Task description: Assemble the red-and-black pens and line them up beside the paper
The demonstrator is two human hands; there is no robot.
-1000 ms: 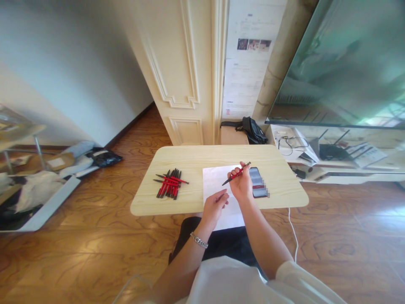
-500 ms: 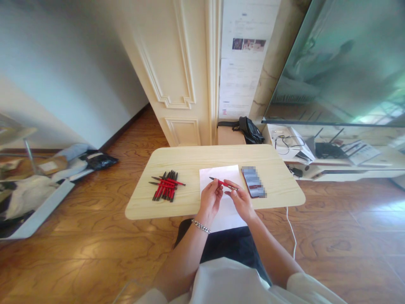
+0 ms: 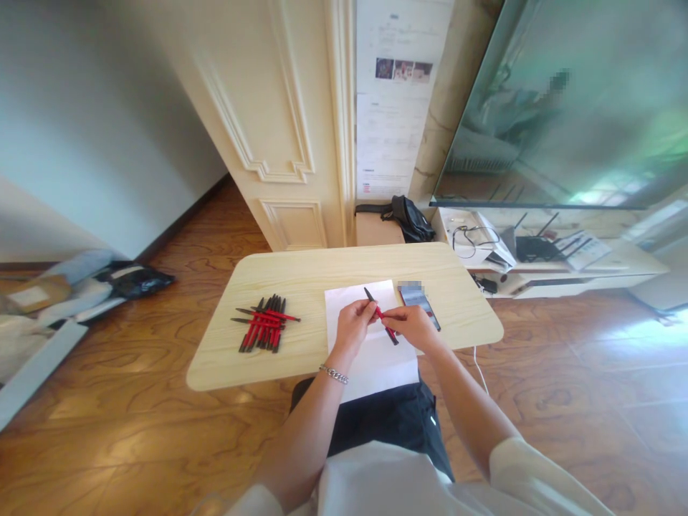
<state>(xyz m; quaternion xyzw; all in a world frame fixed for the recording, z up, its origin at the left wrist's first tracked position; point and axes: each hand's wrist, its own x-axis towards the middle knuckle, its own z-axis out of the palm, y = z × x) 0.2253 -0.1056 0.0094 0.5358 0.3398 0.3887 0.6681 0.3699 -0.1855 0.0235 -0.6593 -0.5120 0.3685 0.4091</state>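
Between my two hands is a red and black pen (image 3: 391, 332), tilted with its dark tip pointing up and to the left. My left hand (image 3: 353, 326) pinches it near the upper part. My right hand (image 3: 413, 326) grips its middle with thumb and finger. Beneath the hands lies a white sheet of paper (image 3: 370, 373), reaching over the table's near edge. To the left, several red and black pens (image 3: 263, 326) lie in a pile, some across the others. A phone (image 3: 424, 304) rests just beyond my right hand, its screen partly blurred out.
The light wooden table (image 3: 226, 358) has rounded corners. Behind it are a box with a black bag (image 3: 408, 218) and a low white cabinet with a router (image 3: 537, 247). A white cable (image 3: 480, 369) hangs at the right. Packages (image 3: 134, 278) lie on the floor at left.
The pen has turned from nearly level to a steep slant. My right hand has shifted its grip from the pen's end to its middle. The camera view has swung slightly right.
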